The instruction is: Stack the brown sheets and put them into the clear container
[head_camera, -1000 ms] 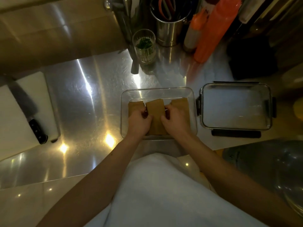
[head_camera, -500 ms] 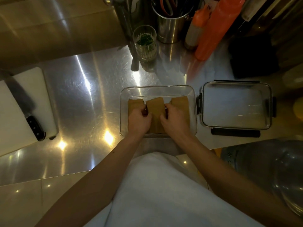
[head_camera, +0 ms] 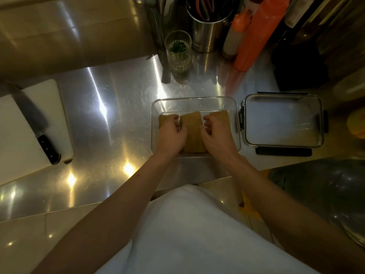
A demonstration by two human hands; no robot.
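Note:
A clear container [head_camera: 194, 98] sits on the steel counter in front of me. Inside it, brown sheets lie in three stacks side by side: a left stack [head_camera: 165, 120], a middle stack [head_camera: 191, 123] and a right stack [head_camera: 220, 115]. My left hand [head_camera: 170, 137] rests over the left stack, its curled fingers against the left edge of the middle stack. My right hand [head_camera: 217, 135] covers part of the right stack, with its curled fingers at the middle stack's right edge. Together they pinch the middle stack.
The container's clear lid [head_camera: 284, 119] lies just to the right. At far left a knife [head_camera: 35, 121] lies on a white cutting board [head_camera: 19, 145]. Behind stand a glass with herbs [head_camera: 178, 51], a steel utensil pot [head_camera: 205, 34] and orange bottles [head_camera: 256, 34]. A steel bowl [head_camera: 335, 194] sits lower right.
Both hands stay on either side of the middle stack inside the container. The view has shifted slightly; nothing else has moved.

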